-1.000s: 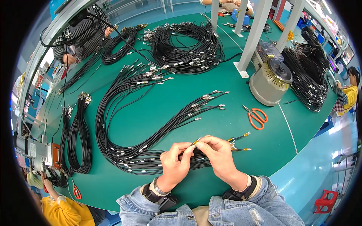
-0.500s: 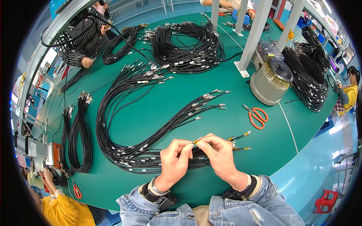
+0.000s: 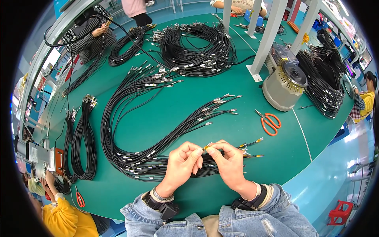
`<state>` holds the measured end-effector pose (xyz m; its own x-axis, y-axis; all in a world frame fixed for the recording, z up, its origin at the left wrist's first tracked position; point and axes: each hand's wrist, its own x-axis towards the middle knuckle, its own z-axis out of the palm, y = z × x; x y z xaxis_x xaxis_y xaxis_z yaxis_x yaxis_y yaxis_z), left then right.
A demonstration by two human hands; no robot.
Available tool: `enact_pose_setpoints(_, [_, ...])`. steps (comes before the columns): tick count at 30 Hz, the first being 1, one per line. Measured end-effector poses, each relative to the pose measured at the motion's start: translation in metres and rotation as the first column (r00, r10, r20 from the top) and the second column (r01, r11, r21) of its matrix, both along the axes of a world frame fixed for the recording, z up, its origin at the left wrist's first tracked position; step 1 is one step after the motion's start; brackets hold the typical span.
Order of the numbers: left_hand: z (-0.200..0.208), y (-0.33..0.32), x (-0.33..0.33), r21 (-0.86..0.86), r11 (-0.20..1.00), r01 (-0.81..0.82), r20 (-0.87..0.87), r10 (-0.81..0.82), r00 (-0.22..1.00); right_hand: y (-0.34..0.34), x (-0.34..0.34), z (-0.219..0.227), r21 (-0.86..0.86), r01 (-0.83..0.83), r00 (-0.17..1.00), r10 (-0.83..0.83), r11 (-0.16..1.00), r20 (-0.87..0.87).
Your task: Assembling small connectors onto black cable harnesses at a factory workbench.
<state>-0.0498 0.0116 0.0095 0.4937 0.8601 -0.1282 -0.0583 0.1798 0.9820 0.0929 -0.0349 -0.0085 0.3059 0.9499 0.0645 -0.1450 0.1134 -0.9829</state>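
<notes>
My left hand (image 3: 182, 168) and my right hand (image 3: 229, 164) meet at chest height over the table's near part. Thumbs and forefingers pinch a small yellow-marked cable end (image 3: 207, 146) between them. The rest of that cable is hidden by my fingers. Beneath and behind my hands lies a long bundle of black cables (image 3: 108, 138), bent in a U, with white tags and metal tips. More cable ends with yellow pieces (image 3: 257, 141) stick out to the right of my right hand.
Orange-handled scissors (image 3: 271, 124) lie right, near a round beige machine (image 3: 285, 89) and a grey post (image 3: 265, 43). Coiled black cables (image 3: 197, 65) sit at the back, looped bundles (image 3: 85, 146) at left, another pile (image 3: 321, 83) at far right. Co-workers (image 3: 63, 219) surround the green table.
My hands stay nearly in place, still pinching the cable end; the left fingers have shifted slightly. The co-worker at upper left has raised a hand. Someone in pink has appeared behind the table.
</notes>
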Motion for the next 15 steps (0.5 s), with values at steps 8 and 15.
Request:
enact_pose_setpoints(8, [0.002,0.003,-0.002,0.015,1.000,0.007,0.024,-0.007,1.000,0.003,0.003,-0.005,0.012,-0.066,0.992,0.067,0.998,-0.108])
enact_pose_setpoints(15, [0.004,0.014,-0.011,-0.101,0.971,0.215,0.090,-0.207,0.974,0.008,0.003,-0.010,0.158,-0.155,0.976,0.176,0.975,-0.131])
